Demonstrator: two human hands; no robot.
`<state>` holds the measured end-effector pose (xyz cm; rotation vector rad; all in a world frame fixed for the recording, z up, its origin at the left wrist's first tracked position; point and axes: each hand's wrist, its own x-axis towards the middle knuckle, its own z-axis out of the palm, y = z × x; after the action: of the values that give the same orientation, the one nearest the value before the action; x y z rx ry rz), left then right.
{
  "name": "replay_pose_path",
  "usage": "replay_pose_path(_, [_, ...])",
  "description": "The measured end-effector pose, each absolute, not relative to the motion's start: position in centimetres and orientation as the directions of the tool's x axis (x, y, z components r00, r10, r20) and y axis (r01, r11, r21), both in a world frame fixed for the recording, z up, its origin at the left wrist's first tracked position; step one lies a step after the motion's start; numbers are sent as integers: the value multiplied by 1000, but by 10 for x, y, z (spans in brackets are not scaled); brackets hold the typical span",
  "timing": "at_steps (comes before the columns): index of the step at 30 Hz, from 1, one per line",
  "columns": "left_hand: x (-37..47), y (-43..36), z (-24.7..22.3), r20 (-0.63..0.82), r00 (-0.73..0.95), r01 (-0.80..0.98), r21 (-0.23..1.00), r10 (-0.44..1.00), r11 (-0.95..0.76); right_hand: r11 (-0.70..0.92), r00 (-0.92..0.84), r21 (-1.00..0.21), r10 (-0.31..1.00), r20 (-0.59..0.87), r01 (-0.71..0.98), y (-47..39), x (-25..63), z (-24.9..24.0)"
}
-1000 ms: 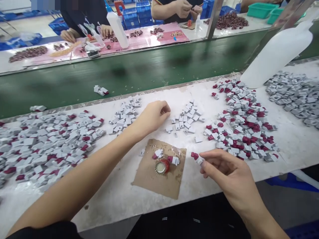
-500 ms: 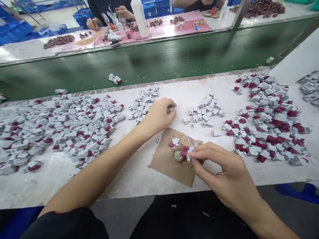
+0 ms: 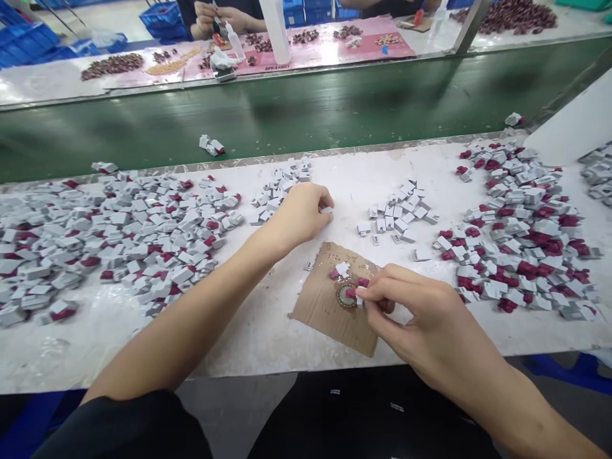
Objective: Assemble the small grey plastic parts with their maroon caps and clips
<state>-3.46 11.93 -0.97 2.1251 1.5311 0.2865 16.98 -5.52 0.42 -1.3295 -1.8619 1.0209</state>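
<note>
My left hand [image 3: 308, 210] is closed on a small grey piece [image 3: 327, 210] just above the table, beside a small pile of grey pieces [image 3: 280, 185]. My right hand [image 3: 406, 303] pinches a grey and dark red piece [image 3: 360, 294], its red end at a round bottle cap [image 3: 347, 294]. The cap rests on a brown cardboard sheet [image 3: 329, 319] marked with wet spots. Another grey and red piece [image 3: 340, 270] lies on the cardboard behind the cap.
Grey and red pieces spread in a large heap [image 3: 109, 236] at left and another [image 3: 530, 236] at right. A loose group of grey pieces [image 3: 399, 210] lies between. Beyond the green belt [image 3: 287, 115], people work at a table with a white bottle [image 3: 276, 32].
The red end of the piece in my right hand has moved over the cap. My left hand has shifted slightly left with its piece. The view has shifted a little.
</note>
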Motion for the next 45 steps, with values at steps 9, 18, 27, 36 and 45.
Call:
replay_pose_path(9, [-37,105,-2,-137,276,780,611,951,-138,189,-312,-866,949,40,463,-50,169,12])
replay_pose_path(18, [-18,73,17,-176,472,97,984,864,148,-7,165,-975,985,-44,-220,-32,210,-8])
replay_pose_path(27, [17,61,13,-262,555,-95,923,790,373,-15,235,-894,963,-134,-449,-24,218,-8])
replay_pose_path(36, [23,56,17,-292,570,-72,913,768,401,37,298,-932,951,-78,-360,-26,219,-13])
replay_pose_path(45, [27,62,17,-301,541,59,945,785,322,81,268,-984,963,37,-156,-25,221,-7])
